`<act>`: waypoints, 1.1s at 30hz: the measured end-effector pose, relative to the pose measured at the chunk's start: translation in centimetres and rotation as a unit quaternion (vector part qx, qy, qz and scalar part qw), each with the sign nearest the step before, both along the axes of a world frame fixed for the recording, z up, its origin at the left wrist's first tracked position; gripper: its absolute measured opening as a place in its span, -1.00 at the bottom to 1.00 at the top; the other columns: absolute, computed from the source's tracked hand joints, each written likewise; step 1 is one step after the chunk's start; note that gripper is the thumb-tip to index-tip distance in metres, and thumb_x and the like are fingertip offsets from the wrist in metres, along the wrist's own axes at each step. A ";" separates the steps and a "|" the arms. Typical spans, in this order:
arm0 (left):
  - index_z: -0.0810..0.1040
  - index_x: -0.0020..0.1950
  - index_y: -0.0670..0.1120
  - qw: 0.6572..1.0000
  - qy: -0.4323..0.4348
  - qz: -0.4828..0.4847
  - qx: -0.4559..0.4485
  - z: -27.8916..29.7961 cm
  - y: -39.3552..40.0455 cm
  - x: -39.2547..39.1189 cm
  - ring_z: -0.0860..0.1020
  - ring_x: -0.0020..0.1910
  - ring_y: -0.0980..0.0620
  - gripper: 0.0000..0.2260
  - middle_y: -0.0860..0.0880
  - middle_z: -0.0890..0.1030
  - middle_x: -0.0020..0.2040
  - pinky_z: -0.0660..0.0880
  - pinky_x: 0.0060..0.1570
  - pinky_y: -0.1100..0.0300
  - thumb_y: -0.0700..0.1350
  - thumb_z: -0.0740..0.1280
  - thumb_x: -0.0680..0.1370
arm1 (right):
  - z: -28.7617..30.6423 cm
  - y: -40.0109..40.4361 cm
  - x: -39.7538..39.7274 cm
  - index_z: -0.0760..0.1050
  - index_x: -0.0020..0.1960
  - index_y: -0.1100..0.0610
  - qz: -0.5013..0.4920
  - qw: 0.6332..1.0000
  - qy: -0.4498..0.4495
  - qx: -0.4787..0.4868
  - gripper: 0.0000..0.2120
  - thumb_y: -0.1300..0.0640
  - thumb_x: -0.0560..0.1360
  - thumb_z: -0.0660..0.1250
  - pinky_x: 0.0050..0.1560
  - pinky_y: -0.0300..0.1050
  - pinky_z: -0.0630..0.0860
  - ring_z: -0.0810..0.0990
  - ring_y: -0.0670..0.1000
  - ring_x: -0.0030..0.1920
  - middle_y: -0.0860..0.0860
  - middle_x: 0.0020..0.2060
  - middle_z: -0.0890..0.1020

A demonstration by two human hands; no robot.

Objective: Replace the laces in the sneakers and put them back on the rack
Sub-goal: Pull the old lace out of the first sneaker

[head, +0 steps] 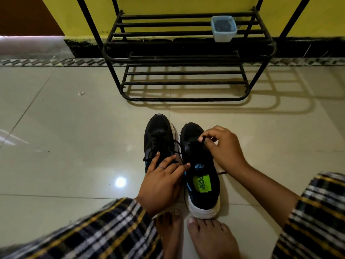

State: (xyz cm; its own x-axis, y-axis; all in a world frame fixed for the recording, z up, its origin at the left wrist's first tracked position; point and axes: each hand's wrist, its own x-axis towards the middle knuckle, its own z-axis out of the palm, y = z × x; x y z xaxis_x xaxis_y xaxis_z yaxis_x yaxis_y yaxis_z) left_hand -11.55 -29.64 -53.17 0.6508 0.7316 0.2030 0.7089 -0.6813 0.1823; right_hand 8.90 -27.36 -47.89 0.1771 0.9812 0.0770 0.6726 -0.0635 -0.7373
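Two sneakers; right one's tongue reads "AIR".

From where I sit, the floor is pale, glossy tile with thin grout lines, and a round bright glare sits on it at near left. At the far edge a patterned tile border runs left to right below a black skirting band. Above that the wall is yellow, and at far left I see a dark brown panel. The black metal rack stands against the wall, its bars throwing striped shadows onto the tiles to the right. A small pale blue tub rests on the right of its upper shelf.
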 end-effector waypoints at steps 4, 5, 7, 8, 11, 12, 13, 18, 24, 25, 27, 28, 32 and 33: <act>0.48 0.27 0.07 1.000 0.006 -0.001 -0.004 0.0 0.0 0.0 0.52 0.25 -0.02 -0.65 0.09 0.64 0.05 0.18 0.35 -0.13 0.01 0.18 0.49 | 1.3 0.5 2.0 0.61 -0.19 0.16 -0.074 0.996 0.044 0.006 -0.87 0.32 0.46 0.34 -0.25 -0.50 0.31 0.47 -0.17 -0.29 -0.01 -0.22 0.59; 0.48 0.27 0.07 1.000 0.007 -0.001 -0.005 0.0 0.0 0.0 0.52 0.25 -0.02 -0.64 0.09 0.64 0.05 0.19 0.36 -0.14 0.02 0.18 0.49 | 1.1 0.6 2.7 0.61 -0.18 0.17 -0.100 0.994 0.043 -0.004 -0.87 0.32 0.47 0.33 -0.24 -0.49 0.32 0.48 -0.15 -0.28 0.01 -0.20 0.61; 0.48 0.27 0.07 1.000 0.008 0.000 -0.006 0.1 0.0 0.0 0.52 0.24 -0.02 -0.64 0.10 0.64 0.06 0.25 0.37 -0.14 0.02 0.17 0.50 | 0.2 0.4 3.9 0.59 -0.16 0.14 -0.155 0.984 0.072 -0.040 -0.86 0.34 0.47 0.32 -0.12 -0.28 0.41 0.53 -0.03 -0.19 0.04 -0.17 0.62; 0.49 0.27 0.07 1.000 0.009 0.001 -0.006 0.0 0.0 0.1 0.52 0.24 -0.01 -0.65 0.10 0.64 0.06 0.26 0.37 -0.15 0.02 0.17 0.50 | -0.2 0.3 4.3 0.57 -0.13 0.12 -0.174 0.979 0.087 -0.064 -0.83 0.36 0.47 0.31 -0.07 -0.21 0.42 0.55 0.00 -0.13 0.04 -0.15 0.61; 0.47 0.27 0.08 1.000 0.008 0.002 -0.009 0.0 0.0 0.0 0.52 0.25 -0.01 -0.65 0.10 0.64 0.07 0.25 0.36 -0.15 0.02 0.17 0.50 | -0.7 -0.4 3.6 0.52 -0.04 0.06 -0.169 0.975 0.119 -0.082 -0.65 0.47 0.42 0.21 -0.05 -0.21 0.39 0.51 -0.06 -0.16 0.04 0.02 0.59; 0.48 0.27 0.08 1.000 0.011 0.002 -0.008 0.0 0.0 0.1 0.52 0.25 -0.01 -0.65 0.10 0.64 0.07 0.26 0.36 -0.15 0.02 0.17 0.50 | -0.4 -0.7 2.8 0.51 -0.03 0.03 -0.156 0.976 0.143 -0.058 -0.59 0.50 0.41 0.17 -0.08 -0.23 0.41 0.50 -0.07 -0.17 0.03 0.07 0.57; 0.48 0.27 0.08 1.000 0.013 0.002 -0.007 0.0 0.0 0.1 0.52 0.25 -0.01 -0.65 0.10 0.64 0.07 0.27 0.36 -0.16 0.02 0.17 0.49 | 0.0 -1.0 1.8 0.51 -0.04 0.00 -0.139 0.976 0.167 -0.025 -0.55 0.52 0.38 0.15 -0.11 -0.27 0.43 0.50 -0.07 -0.13 0.00 0.09 0.54; 0.48 0.27 0.08 1.000 0.014 0.003 -0.005 0.0 0.0 0.1 0.51 0.25 -0.01 -0.66 0.10 0.63 0.08 0.22 0.36 -0.15 0.03 0.18 0.50 | 0.7 -1.6 -1.3 0.59 -0.11 0.08 -0.006 0.987 0.137 0.079 -0.78 0.27 0.35 0.23 -0.04 -0.26 0.45 0.48 -0.10 -0.01 -0.08 -0.11 0.53; 0.51 0.26 0.06 1.000 0.013 -0.001 0.003 -0.1 0.1 0.1 0.52 0.25 -0.02 -0.65 0.08 0.64 0.07 0.17 0.35 -0.11 0.02 0.18 0.50 | -1.9 -1.2 -0.9 0.58 0.08 0.09 0.142 0.951 -0.274 -0.009 -0.80 0.09 0.47 0.35 0.05 -0.01 0.38 0.46 0.12 0.10 0.04 0.03 0.52; 0.50 0.26 0.06 1.000 0.015 0.000 0.003 -0.2 0.1 0.1 0.52 0.26 -0.02 -0.65 0.08 0.64 0.07 0.16 0.35 -0.12 0.02 0.19 0.49 | -1.9 -1.3 -1.0 0.56 0.11 0.10 0.142 0.944 -0.296 -0.009 -0.76 0.13 0.45 0.37 0.03 0.00 0.40 0.47 0.14 0.10 0.06 0.03 0.51; 0.49 0.27 0.07 1.000 0.016 -0.001 -0.001 -0.2 0.1 0.0 0.51 0.26 -0.02 -0.65 0.09 0.63 0.07 0.16 0.35 -0.12 0.01 0.20 0.49 | -1.9 -1.2 -1.1 0.52 0.14 0.10 0.140 0.935 -0.325 -0.026 -0.71 0.18 0.42 0.39 0.01 0.01 0.42 0.46 0.14 0.09 0.08 0.05 0.50; 0.48 0.27 0.07 1.000 0.017 -0.001 -0.002 -0.2 0.0 0.0 0.51 0.26 -0.02 -0.64 0.09 0.63 0.08 0.17 0.35 -0.12 0.01 0.20 0.49 | -1.8 -1.1 -1.1 0.54 0.10 0.10 0.137 0.931 -0.337 -0.027 -0.72 0.20 0.39 0.42 -0.04 0.00 0.44 0.49 0.14 0.05 0.07 0.01 0.51; 0.46 0.29 0.08 1.000 0.016 -0.002 -0.004 -0.2 0.0 -0.1 0.50 0.27 -0.02 -0.64 0.09 0.63 0.09 0.17 0.35 -0.12 0.01 0.20 0.49 | -1.9 -1.0 -0.8 0.61 -0.17 0.13 0.116 0.950 -0.289 0.013 -0.87 0.19 0.31 0.51 -0.25 -0.05 0.47 0.53 0.12 -0.14 0.05 -0.20 0.54; 0.45 0.29 0.08 1.000 0.015 -0.003 -0.003 -0.2 0.0 -0.1 0.50 0.27 -0.02 -0.64 0.09 0.63 0.09 0.17 0.35 -0.13 0.01 0.20 0.49 | -1.7 -0.9 -0.7 0.62 -0.15 0.14 0.105 0.963 -0.247 0.015 -0.92 0.19 0.36 0.47 -0.21 -0.07 0.45 0.50 0.10 -0.11 0.04 -0.18 0.54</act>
